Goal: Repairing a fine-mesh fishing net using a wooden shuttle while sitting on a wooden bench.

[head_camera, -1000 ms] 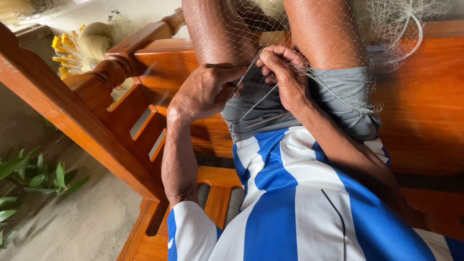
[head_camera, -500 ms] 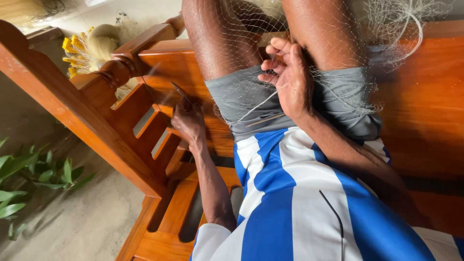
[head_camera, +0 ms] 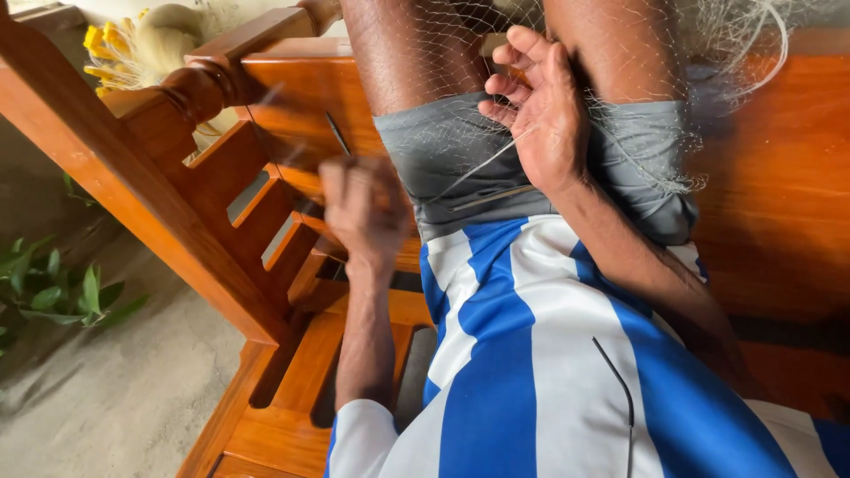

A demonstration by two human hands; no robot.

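Right hand [head_camera: 540, 111] sits half open on the net [head_camera: 443, 62] draped over both knees, pinching a thread [head_camera: 482, 164]. Left hand [head_camera: 363, 208] is blurred beside the bench [head_camera: 292, 88], fingers curled, can't tell what's in it.

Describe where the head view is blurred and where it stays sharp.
Head view: the left hand is smeared by motion blur; the right hand on the fishing net is sharp, as are the wooden bench and striped shirt; soft daylight, no glare.
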